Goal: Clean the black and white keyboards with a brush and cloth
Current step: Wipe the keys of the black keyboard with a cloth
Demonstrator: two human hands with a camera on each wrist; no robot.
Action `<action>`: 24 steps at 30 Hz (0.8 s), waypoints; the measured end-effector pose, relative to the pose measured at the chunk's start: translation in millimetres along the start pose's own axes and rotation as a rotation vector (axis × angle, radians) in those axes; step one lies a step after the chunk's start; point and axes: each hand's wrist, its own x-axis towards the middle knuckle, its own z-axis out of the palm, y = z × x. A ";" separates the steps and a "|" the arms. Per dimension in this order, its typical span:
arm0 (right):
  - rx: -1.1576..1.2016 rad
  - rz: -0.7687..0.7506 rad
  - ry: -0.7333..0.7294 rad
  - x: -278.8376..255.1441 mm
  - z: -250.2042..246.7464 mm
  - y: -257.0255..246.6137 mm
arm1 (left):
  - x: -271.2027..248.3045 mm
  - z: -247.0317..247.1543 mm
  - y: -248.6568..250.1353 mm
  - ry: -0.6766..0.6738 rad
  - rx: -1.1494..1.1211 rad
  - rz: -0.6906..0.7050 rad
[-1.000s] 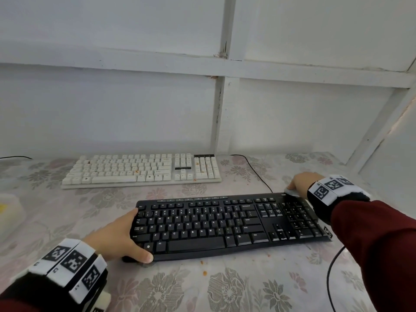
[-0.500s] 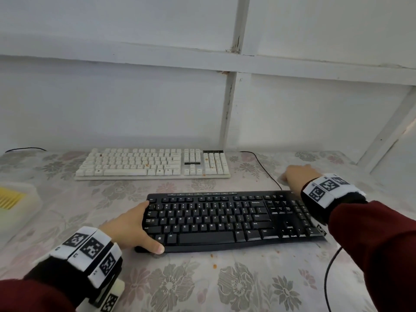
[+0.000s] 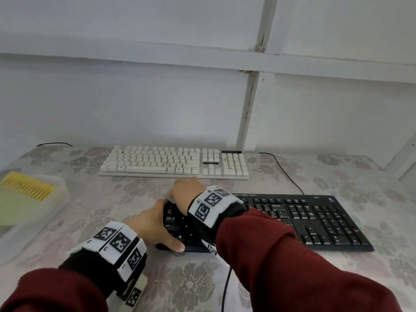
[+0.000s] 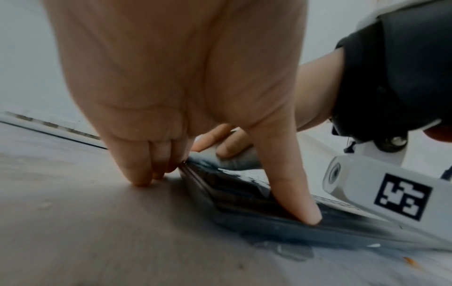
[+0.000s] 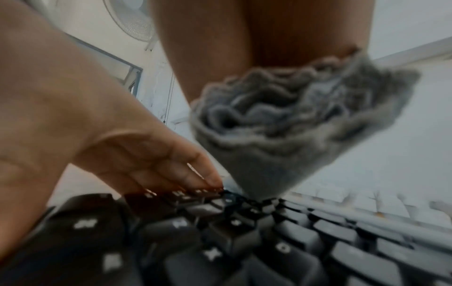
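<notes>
Black keyboard (image 3: pixel 315 219) lies lower centre-right of the head view on the floral-covered table (image 3: pixel 382 199), its left end covered by both hands. Left hand (image 3: pixel 155 224) grips that left end: thumb (image 4: pixel 291 185) hooked on the near edge, fingers (image 4: pixel 144 170) curled down at the far corner, tips touching the table. Right hand (image 3: pixel 186 192) crosses over the keyboard to its upper-left corner, fingers clenched around a bunched grey cloth (image 5: pixel 288 123); the cloth's lower tip touches the top-row keys right beside the left fingertips. Motion blur in both wrist views.

White keyboard (image 3: pixel 173 163) sits behind, centre of the head frame, parallel to the black one and apart from it, with orange specks on some keys. At the left edge of the frame, a translucent tray (image 3: pixel 58 199) holds a yellow brush (image 3: pixel 29 188), blurred. Black cable (image 3: pixel 283 170) runs from the black keyboard's back toward the wall.
</notes>
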 end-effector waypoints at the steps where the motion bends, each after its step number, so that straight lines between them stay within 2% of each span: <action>1: 0.002 0.002 -0.011 -0.6 -0.7 0.3 | -0.5 -0.3 0.8 -0.002 0.002 0.001; 5: -0.065 0.042 -0.068 -6.0 -0.6 5.2 | -1.7 -1.1 2.6 -0.006 -0.001 0.015; 7: -0.063 0.060 -0.045 -6.9 4.1 9.5 | -2.5 -1.2 2.7 -0.009 -0.018 0.019; 15: 0.079 0.150 -0.062 -16.3 21.6 30.6 | -1.3 -0.6 -1.9 -0.023 -0.074 0.047; 17: 0.048 0.151 -0.105 -23.5 18.2 37.9 | 0.2 -0.6 -3.6 -0.029 -0.088 0.048; 22: -0.058 0.101 -0.096 -50.1 11.4 60.8 | 1.9 -0.9 -5.5 -0.040 -0.077 0.035; 24: -0.054 0.139 -0.124 -60.0 14.4 70.0 | 1.9 -0.8 -5.6 -0.039 -0.079 0.041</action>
